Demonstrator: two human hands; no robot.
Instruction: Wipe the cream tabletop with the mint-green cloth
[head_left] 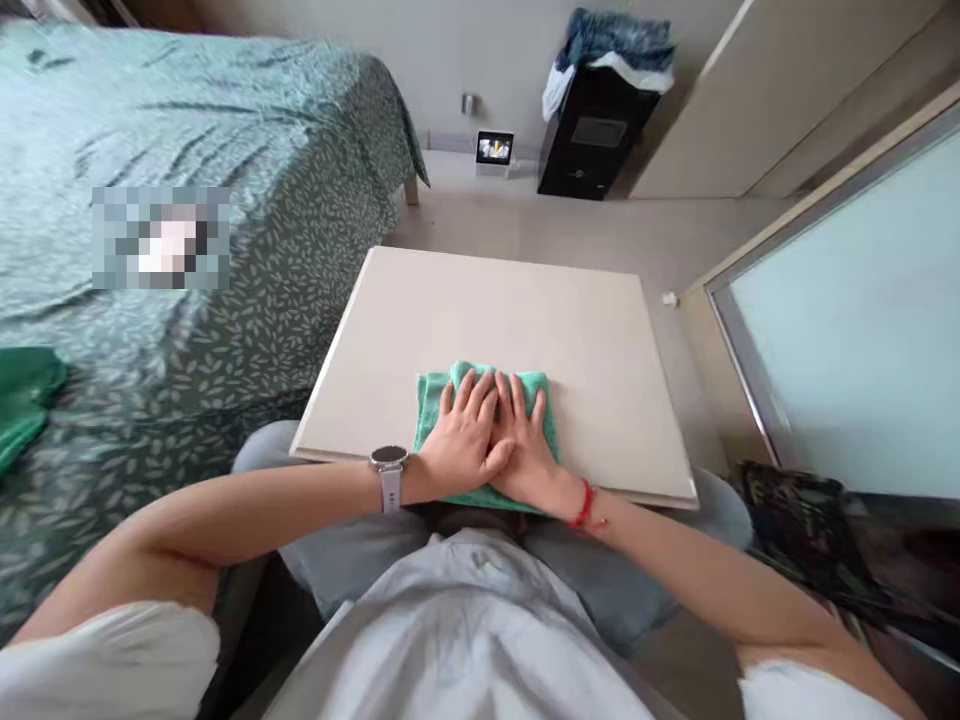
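Observation:
A folded green towel (430,400) lies at the near edge of a white tabletop (510,310). My left hand (463,435) rests flat on it with the fingers pointing away from me, a watch (388,460) on that wrist. Beside it, my right hand (527,445) presses on the towel too, its fingers spread and a red string bracelet (583,505) at the wrist. Both hands touch near the thumbs, where the left thumb lies over the right hand. Much of the towel's middle is hidden under them.
On the left stands a bed with a green leaf-patterned sheet (300,270) and a darker green cloth (26,400). A small lit screen (494,148) sits on the floor by the wall, near a black cabinet (589,145) topped with clothes (619,40). A frosted panel (862,300) is at right.

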